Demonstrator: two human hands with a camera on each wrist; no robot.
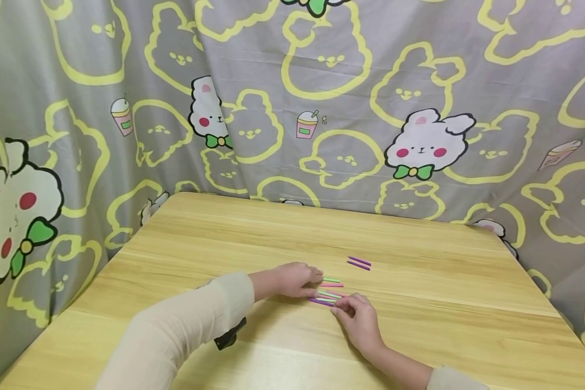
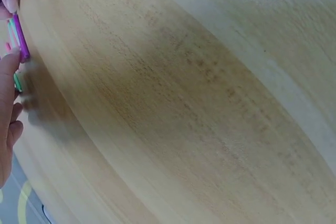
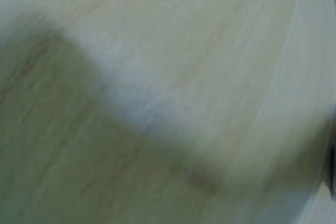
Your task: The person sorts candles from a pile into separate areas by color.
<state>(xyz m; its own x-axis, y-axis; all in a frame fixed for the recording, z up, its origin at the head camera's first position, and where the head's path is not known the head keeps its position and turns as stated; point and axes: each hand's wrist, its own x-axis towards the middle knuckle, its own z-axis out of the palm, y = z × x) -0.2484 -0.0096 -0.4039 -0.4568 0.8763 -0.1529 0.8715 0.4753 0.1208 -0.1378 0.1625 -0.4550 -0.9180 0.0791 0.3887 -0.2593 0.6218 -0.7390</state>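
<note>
Slim coloured sticks lie in a small group in the middle of the table in the head view: a purple stick at the near side, with green and pink sticks beside it. My left hand rests over their left ends, its thumb touching the purple one. At the other end my right hand pinches the purple stick between thumb and finger. Just beyond, a green stick and a pink stick lie side by side. The left wrist view shows the purple stick between both hands.
Two purple sticks with pointed ends lie farther back on the wooden table. A patterned grey curtain hangs behind the table and along its sides. Only blurred tabletop and shadow fill most of the right wrist view.
</note>
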